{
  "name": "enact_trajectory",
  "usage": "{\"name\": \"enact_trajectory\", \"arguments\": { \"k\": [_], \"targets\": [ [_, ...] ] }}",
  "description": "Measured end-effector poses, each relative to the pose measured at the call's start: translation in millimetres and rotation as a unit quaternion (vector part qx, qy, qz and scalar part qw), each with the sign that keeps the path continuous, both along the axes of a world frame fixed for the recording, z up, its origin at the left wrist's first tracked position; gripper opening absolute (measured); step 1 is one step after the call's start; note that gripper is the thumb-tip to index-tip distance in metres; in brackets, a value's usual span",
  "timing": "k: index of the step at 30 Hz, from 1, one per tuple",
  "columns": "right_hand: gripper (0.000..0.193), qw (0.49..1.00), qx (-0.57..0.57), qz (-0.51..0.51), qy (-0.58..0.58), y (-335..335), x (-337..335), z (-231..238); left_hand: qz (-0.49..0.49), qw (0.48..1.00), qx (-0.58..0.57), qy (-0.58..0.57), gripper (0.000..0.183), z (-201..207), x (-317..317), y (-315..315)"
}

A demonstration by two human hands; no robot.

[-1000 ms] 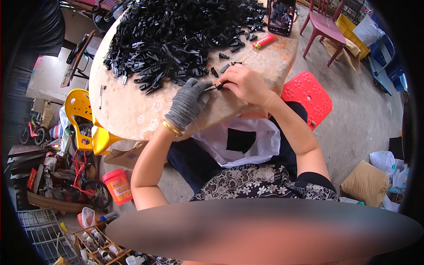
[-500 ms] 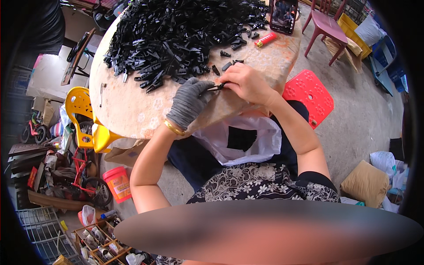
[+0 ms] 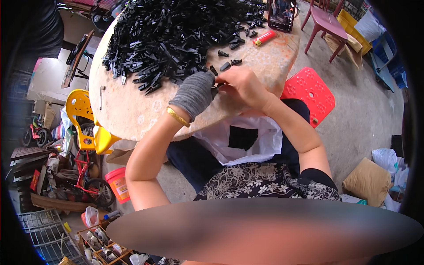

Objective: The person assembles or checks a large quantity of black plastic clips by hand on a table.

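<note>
My left hand (image 3: 194, 93), in a grey knitted glove with a gold bangle at the wrist, meets my bare right hand (image 3: 244, 86) over the table's near edge. Fingers of both hands pinch together around a small black plastic clip, mostly hidden between them. Just beyond lies a big heap of similar black clips (image 3: 163, 42) on the round table (image 3: 121, 110). A few loose black pieces (image 3: 225, 66) rest close to my fingertips. Below, across my lap, a white plastic bag (image 3: 214, 148) hangs open, with something black (image 3: 243, 138) inside.
A red stick-shaped thing (image 3: 264, 38) and a propped phone (image 3: 281, 17) stand at the table's far right; a thin pen-like thing (image 3: 101, 98) lies left. Around the table are a red stool (image 3: 311, 95), a yellow chair (image 3: 80, 106), a maroon chair (image 3: 327, 25) and an orange-red bucket (image 3: 118, 184).
My left hand has turned and moved slightly up and right, its fingers now closer to the right hand. The clip seen between the hands is now mostly covered.
</note>
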State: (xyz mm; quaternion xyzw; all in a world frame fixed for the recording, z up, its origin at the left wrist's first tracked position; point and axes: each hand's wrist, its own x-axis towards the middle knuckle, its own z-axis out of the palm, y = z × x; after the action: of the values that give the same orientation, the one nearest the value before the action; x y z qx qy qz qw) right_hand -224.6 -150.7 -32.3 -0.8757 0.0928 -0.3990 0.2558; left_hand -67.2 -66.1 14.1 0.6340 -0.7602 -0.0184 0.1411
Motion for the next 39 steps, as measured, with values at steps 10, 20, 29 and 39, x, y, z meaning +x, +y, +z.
{"name": "enact_trajectory", "arguments": {
  "k": [10,20,29,39],
  "targets": [
    [0.014,0.995,-0.061,-0.072,0.014,6,-3,-5,-0.019,0.989,0.099,-0.111,0.022,12,-17,-19],
    [0.022,0.995,0.044,-0.085,0.017,9,-9,-8,0.016,0.97,0.2,-0.137,0.014,26,-27,-28],
    [0.017,0.995,-0.043,-0.087,-0.023,13,4,2,0.016,0.97,0.201,-0.135,0.017,17,-7,-32],
    [0.017,0.999,0.03,-0.045,0.001,6,-12,-4,0.049,0.997,0.038,0.042,0.04,-12,6,-5]
  ]
}}
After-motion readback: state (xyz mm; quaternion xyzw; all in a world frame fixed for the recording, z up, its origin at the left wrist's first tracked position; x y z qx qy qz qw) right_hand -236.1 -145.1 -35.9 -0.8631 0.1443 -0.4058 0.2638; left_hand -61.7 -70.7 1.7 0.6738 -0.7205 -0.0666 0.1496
